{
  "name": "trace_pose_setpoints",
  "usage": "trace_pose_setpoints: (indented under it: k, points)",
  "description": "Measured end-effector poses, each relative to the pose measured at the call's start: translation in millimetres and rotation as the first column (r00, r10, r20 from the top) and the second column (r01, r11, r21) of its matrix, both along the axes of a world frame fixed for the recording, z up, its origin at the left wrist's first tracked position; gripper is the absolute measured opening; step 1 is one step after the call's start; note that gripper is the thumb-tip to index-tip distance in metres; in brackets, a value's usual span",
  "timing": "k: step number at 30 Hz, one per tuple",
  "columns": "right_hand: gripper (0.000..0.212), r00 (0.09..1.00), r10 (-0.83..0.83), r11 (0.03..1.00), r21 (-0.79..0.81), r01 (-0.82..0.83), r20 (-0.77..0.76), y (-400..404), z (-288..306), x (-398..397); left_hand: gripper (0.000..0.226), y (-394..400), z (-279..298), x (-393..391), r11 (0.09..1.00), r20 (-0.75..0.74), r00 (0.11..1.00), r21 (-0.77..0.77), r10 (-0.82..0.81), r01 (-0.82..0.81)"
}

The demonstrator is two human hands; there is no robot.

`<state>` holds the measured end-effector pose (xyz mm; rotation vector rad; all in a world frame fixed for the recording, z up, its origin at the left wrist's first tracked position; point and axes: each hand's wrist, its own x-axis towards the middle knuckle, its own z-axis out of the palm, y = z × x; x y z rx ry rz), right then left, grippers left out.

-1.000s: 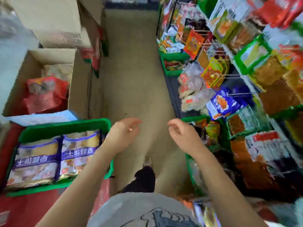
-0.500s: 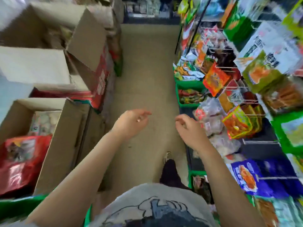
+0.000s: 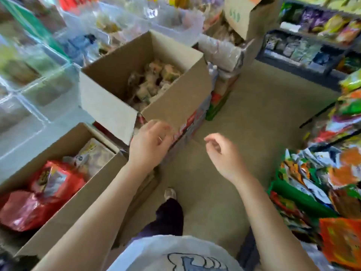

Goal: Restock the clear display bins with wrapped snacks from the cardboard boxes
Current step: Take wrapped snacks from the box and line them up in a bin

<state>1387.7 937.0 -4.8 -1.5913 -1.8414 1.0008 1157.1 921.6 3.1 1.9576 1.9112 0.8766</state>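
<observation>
An open cardboard box of small wrapped snacks stood beside clear display bins. Nearer than it sat a second box holding red bags. The left hand hovered at the open box's near corner, fingers loosely curled, empty. The right hand hung right of it over the floor, likewise empty.

A narrow shop aisle here, with a plain tan floor running up the middle. On the right, dark shelves stand along the far side, lined with rows of coloured packets, all a bit blurred. Nearer on that side, a rack spills over with bright orange and green bags, with a green tray edge showing among them. Daylight-bright, even lighting falls across everything, with no hard shadows on the floor.
</observation>
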Motion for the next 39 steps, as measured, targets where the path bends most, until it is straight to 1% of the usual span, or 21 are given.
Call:
trace_pose_setpoints:
  k: [3, 6, 9, 11, 13, 15, 17, 19, 22, 25, 27, 28, 29, 30, 31, 33, 35, 36, 37, 38, 39]
  points:
    - [0.017, 0.994, 0.105, 0.990, 0.094, -0.107, 0.020, 76.8, 4.0, -45.6, 0.037, 50.1, -16.9, -44.8, 0.981, -0.034, 0.982, 0.068, 0.186, -0.183]
    - [0.016, 0.978, 0.199, 0.967, 0.149, -0.205, 0.058, 146.7, 13.1, -97.2, 0.049, 102.9, -29.9, -89.7, 0.958, -0.153, 0.946, 0.016, 0.286, -0.287]
    - [0.019, 0.936, 0.315, 0.926, 0.165, -0.339, 0.155, 211.5, 18.7, -144.6, 0.060, 149.4, -33.7, -127.8, 0.927, -0.191, 0.909, 0.002, 0.370, -0.376]
    - [0.020, 0.901, 0.381, 0.898, 0.150, -0.414, 0.207, 252.2, 17.8, -171.0, 0.063, 177.0, -34.0, -148.4, 0.895, -0.207, 0.880, -0.033, 0.428, -0.444]
    - [0.021, 0.855, 0.453, 0.870, 0.084, -0.486, 0.251, 287.0, 11.2, -196.5, 0.067, 196.3, -34.1, -162.5, 0.841, -0.208, 0.843, -0.127, 0.495, -0.525]
    - [0.023, 0.788, 0.534, 0.824, 0.018, -0.566, 0.307, 316.1, 2.3, -223.7, 0.071, 209.1, -34.0, -168.7, 0.811, -0.180, 0.824, -0.158, 0.538, -0.564]
    - [0.027, 0.701, 0.622, 0.756, -0.036, -0.653, 0.348, 341.7, -9.0, -255.0, 0.070, 215.6, -34.8, -170.5, 0.809, -0.151, 0.823, -0.151, 0.548, -0.567]
    - [0.035, 0.580, 0.699, 0.675, -0.117, -0.729, 0.419, 362.7, -24.9, -286.4, 0.069, 217.1, -35.7, -169.5, 0.808, -0.140, 0.822, -0.157, 0.552, -0.568]
    - [0.046, 0.294, 0.783, 0.512, -0.299, -0.805, 0.548, 377.9, -52.3, -318.2, 0.068, 214.7, -38.6, -169.8, 0.800, -0.167, 0.814, -0.158, 0.557, -0.580]
    - [0.051, 0.033, 0.771, 0.366, -0.402, -0.839, 0.635, 379.2, -70.6, -330.9, 0.066, 215.7, -38.5, -171.0, 0.797, -0.194, 0.813, -0.168, 0.550, -0.580]
    - [0.047, -0.044, 0.744, 0.325, -0.417, -0.849, 0.667, 374.9, -71.4, -335.1, 0.066, 216.3, -37.9, -170.7, 0.802, -0.198, 0.818, -0.174, 0.540, -0.572]
    - [0.046, -0.043, 0.744, 0.318, -0.410, -0.855, 0.667, 373.4, -70.3, -336.2, 0.065, 215.5, -37.9, -170.9, 0.802, -0.204, 0.817, -0.174, 0.539, -0.572]
    - [0.043, 0.003, 0.762, 0.332, -0.387, -0.860, 0.648, 373.7, -67.2, -336.3, 0.065, 214.3, -38.5, -171.1, 0.799, -0.209, 0.814, -0.174, 0.541, -0.576]
    - [0.040, 0.099, 0.792, 0.370, -0.345, -0.862, 0.603, 377.1, -62.7, -335.5, 0.066, 213.0, -39.2, -171.0, 0.794, -0.213, 0.810, -0.176, 0.546, -0.582]
    - [0.035, 0.231, 0.820, 0.431, -0.298, -0.852, 0.524, 382.6, -54.7, -333.3, 0.066, 212.0, -39.1, -170.5, 0.790, -0.214, 0.806, -0.176, 0.552, -0.587]
    - [0.021, 0.497, 0.825, 0.556, -0.233, -0.798, 0.267, 397.1, -32.0, -324.5, 0.069, 212.2, -38.0, -168.9, 0.786, -0.205, 0.804, -0.177, 0.559, -0.592]
    - [0.018, 0.674, 0.728, 0.618, -0.303, -0.725, -0.126, 407.7, -7.8, -314.9, 0.075, 214.7, -34.2, -167.4, 0.777, -0.158, 0.803, -0.201, 0.575, -0.596]
    - [0.018, 0.703, 0.629, 0.595, -0.377, -0.710, -0.330, 409.5, 2.3, -311.2, 0.077, 215.3, -31.2, -167.9, 0.764, -0.084, 0.795, -0.233, 0.601, -0.602]
    - [0.019, 0.696, 0.522, 0.544, -0.436, -0.717, -0.493, 409.5, 11.3, -308.2, 0.079, 215.9, -23.4, -168.4, 0.751, 0.056, 0.768, -0.268, 0.637, -0.603]
    - [0.019, 0.668, 0.433, 0.487, -0.467, -0.738, -0.605, 407.4, 18.3, -307.0, 0.080, 215.8, -15.1, -170.4, 0.744, 0.249, 0.704, -0.293, 0.665, -0.600]
    - [0.017, 0.630, 0.371, 0.436, -0.471, -0.767, -0.682, 403.4, 23.9, -307.1, 0.081, 215.3, -5.1, -173.1, 0.744, 0.443, 0.604, -0.298, 0.663, -0.598]
